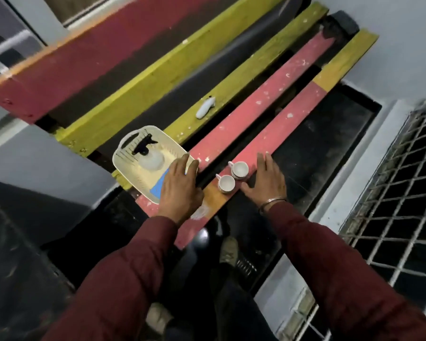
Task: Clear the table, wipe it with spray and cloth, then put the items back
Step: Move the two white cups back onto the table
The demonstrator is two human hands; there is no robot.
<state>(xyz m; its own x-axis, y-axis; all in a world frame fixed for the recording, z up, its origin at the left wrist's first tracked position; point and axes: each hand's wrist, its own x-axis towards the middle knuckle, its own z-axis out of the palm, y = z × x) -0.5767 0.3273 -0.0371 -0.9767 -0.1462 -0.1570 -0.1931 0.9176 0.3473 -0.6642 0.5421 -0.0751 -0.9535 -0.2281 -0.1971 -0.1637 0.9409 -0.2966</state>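
Slatted surface (263, 114): basket (133, 166) holding spray (149, 156) and cloth (159, 188); two cups (233, 177) between hands. Left hand (180, 188) open on basket's near rim; right hand (266, 179) open, flat beside cups.

The left hand (180, 185) covers the near corner of the basket (123, 153) and most of the blue cloth (158, 189) under it, so whether its grip closes on either cannot be told; the spray bottle (149, 156) beyond that hand is blurred, its trigger a dark smear; the white object (205, 108) far past both hands is too small to identify; both sleeves run off the bottom edge.
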